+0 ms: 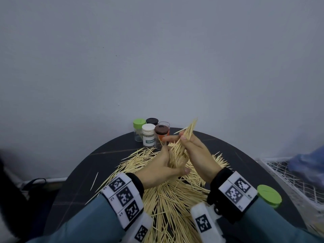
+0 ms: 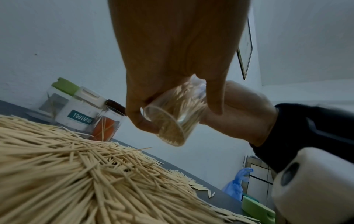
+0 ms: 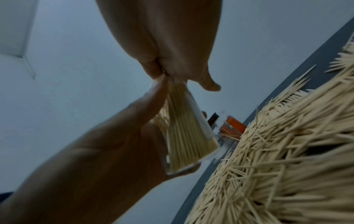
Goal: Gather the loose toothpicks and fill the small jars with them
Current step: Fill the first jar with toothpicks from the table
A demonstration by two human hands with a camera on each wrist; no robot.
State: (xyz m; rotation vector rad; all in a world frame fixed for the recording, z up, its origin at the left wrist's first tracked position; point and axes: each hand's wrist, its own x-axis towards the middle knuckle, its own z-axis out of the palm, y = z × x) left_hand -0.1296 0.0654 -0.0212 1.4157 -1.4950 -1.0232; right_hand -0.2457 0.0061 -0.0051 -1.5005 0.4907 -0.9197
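A small clear jar (image 2: 172,119), packed with toothpicks, is tilted in the air above the pile, and my left hand (image 1: 163,163) grips it around its wall. My right hand (image 1: 196,153) pinches a bundle of toothpicks (image 1: 185,135) whose lower ends sit inside the jar and whose tips fan up past the fingers. In the right wrist view the right hand (image 3: 162,37) squeezes the bundle's top at the mouth of the jar (image 3: 187,144). A big loose toothpick pile (image 1: 171,195) covers the dark round table (image 1: 105,155) under both hands.
Several jars stand at the table's far edge: a green-lidded jar (image 1: 139,130), a white "TOOTHPICK" jar (image 1: 148,135), a brown-lidded jar with orange label (image 1: 161,133), a black-lidded jar (image 1: 152,121). A loose green lid (image 1: 269,195) lies right. A wire basket (image 1: 289,174) stands beside the table.
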